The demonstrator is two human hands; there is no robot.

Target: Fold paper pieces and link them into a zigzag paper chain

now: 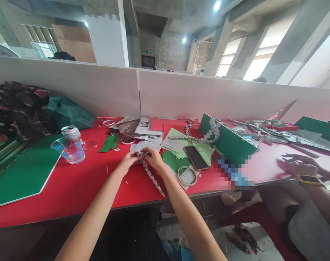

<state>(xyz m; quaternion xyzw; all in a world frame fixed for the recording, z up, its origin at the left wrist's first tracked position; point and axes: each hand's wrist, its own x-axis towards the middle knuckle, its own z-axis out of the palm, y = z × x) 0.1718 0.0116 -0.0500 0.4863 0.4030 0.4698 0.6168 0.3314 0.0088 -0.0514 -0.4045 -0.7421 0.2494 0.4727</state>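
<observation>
Grey-white folded-paper chain [152,177] slants below frame centre, fingers of the left hand [128,161] and right hand [154,159] pinching its upper end.

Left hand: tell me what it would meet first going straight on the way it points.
Beyond the folded-paper chain it holds, the left hand would probably meet the right hand first; exact depth is unclear.
</observation>
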